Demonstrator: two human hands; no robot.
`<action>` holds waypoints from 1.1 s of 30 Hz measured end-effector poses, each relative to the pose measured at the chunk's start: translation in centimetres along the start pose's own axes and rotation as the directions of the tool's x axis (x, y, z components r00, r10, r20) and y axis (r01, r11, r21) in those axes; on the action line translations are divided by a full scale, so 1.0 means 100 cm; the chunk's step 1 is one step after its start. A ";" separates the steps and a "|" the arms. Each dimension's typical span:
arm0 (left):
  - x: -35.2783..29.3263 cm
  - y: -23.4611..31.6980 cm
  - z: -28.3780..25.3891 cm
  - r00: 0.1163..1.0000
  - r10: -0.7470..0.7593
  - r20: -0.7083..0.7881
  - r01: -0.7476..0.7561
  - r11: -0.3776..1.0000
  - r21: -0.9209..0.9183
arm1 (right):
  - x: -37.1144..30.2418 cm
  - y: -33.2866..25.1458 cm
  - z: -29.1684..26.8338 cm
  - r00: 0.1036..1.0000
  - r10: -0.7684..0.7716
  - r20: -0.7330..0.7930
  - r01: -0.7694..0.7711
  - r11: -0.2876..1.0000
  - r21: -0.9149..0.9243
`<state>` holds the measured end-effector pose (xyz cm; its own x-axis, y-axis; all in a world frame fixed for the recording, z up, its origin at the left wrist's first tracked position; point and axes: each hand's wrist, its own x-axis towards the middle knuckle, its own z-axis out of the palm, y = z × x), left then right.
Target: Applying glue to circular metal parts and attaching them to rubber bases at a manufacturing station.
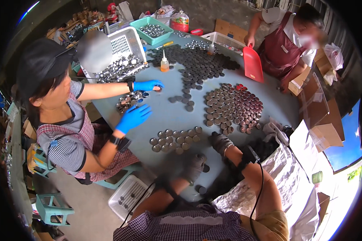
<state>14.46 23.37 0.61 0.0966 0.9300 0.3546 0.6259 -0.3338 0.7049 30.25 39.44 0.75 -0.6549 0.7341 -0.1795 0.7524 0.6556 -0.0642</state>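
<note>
My right hand, in a dark grey glove, is at the near edge of a dense patch of round metal caps. Its fingers are bunched together; whatever they may hold is hidden. Closer to my body, my left hand wears a grey glove too and is blurred, so its fingers do not show clearly. Beside it lies a dark round disc, and another small dark disc rests by the table's near edge. A smaller group of silvery caps spreads to the left of my hands.
Across the blue-grey table, a co-worker's blue-gloved hand is near loose metal parts. Another person holds a red dustpan. Many dark discs, a glue bottle, a white basket and a green basket occupy the far side.
</note>
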 end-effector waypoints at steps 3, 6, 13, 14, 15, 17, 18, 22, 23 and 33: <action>0.040 0.002 0.019 0.991 -0.059 0.116 0.063 0.998 -0.029 | 0.010 0.026 -0.012 0.997 0.059 -0.058 -0.063 0.996 -0.064; 0.065 0.008 0.015 0.996 -0.082 -0.030 0.086 0.985 0.151 | 0.010 0.013 -0.043 0.954 0.248 -0.171 -0.246 0.969 0.029; 0.012 0.007 -0.001 0.995 0.097 -0.037 -0.096 0.995 0.032 | -0.029 -0.011 -0.035 0.913 0.038 -0.405 -0.070 0.996 -0.064; 0.002 0.009 -0.008 0.994 0.097 -0.051 -0.098 0.995 -0.017 | -0.031 -0.010 -0.027 0.920 0.028 -0.390 -0.044 0.999 -0.030; -0.005 0.010 -0.015 0.993 0.097 -0.066 -0.102 0.993 -0.067 | -0.028 -0.007 -0.021 0.919 0.041 -0.392 -0.057 0.998 -0.029; -0.009 0.012 -0.031 0.994 0.108 -0.029 -0.111 0.984 -0.141 | -0.017 -0.004 -0.013 0.879 0.022 -0.476 -0.082 0.991 -0.107; -0.012 0.011 -0.037 0.994 0.106 0.000 -0.104 0.974 -0.203 | -0.008 -0.008 -0.012 0.877 0.018 -0.479 -0.076 0.992 -0.102; -0.010 0.004 -0.038 0.987 0.157 -0.033 -0.158 0.986 -0.049 | 0.018 -0.005 -0.017 0.870 0.006 -0.493 -0.070 0.991 -0.112; -0.010 0.003 -0.036 0.987 0.153 -0.050 -0.157 0.983 -0.093 | 0.022 -0.002 -0.019 0.871 0.018 -0.490 -0.080 0.991 -0.105; -0.002 0.012 -0.047 0.996 -0.002 0.089 0.025 0.967 -0.253 | 0.063 0.068 -0.019 0.845 0.204 -0.495 -0.266 0.962 -0.058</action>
<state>11.56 22.04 4.28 0.1638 0.9408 0.2968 0.4119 -0.3386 0.8460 31.16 48.85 1.07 -0.4349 0.8412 0.3213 0.8941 0.4458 0.0430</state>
